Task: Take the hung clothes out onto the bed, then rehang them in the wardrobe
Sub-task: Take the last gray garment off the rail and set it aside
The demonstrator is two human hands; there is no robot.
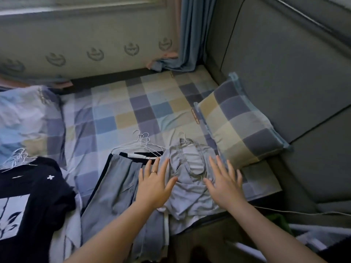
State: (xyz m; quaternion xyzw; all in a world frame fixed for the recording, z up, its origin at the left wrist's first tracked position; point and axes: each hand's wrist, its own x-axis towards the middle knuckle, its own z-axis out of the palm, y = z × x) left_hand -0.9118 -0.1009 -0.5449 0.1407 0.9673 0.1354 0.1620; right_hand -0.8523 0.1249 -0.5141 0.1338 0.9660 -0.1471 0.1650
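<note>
Both hands are spread wide and hold nothing; the left hand (154, 184) lies over the seam between trousers (117, 186) and top (190, 194), the right hand (224, 184) over the top's 3 o'clock side; whether the palms press cannot be told. The top sits on the bed (133, 103) at 5 o'clock, its hem spilling past the near edge, its hanger (183, 137) at 12 o'clock of it. The trousers lie just beside at 9 o'clock, with wire hangers (141, 144) at their waistband; a black T-shirt (38, 186) lies at 8 o'clock. A pillow (239, 126) touches the top at 2 o'clock; open sheet stretches toward 12 o'clock.
</note>
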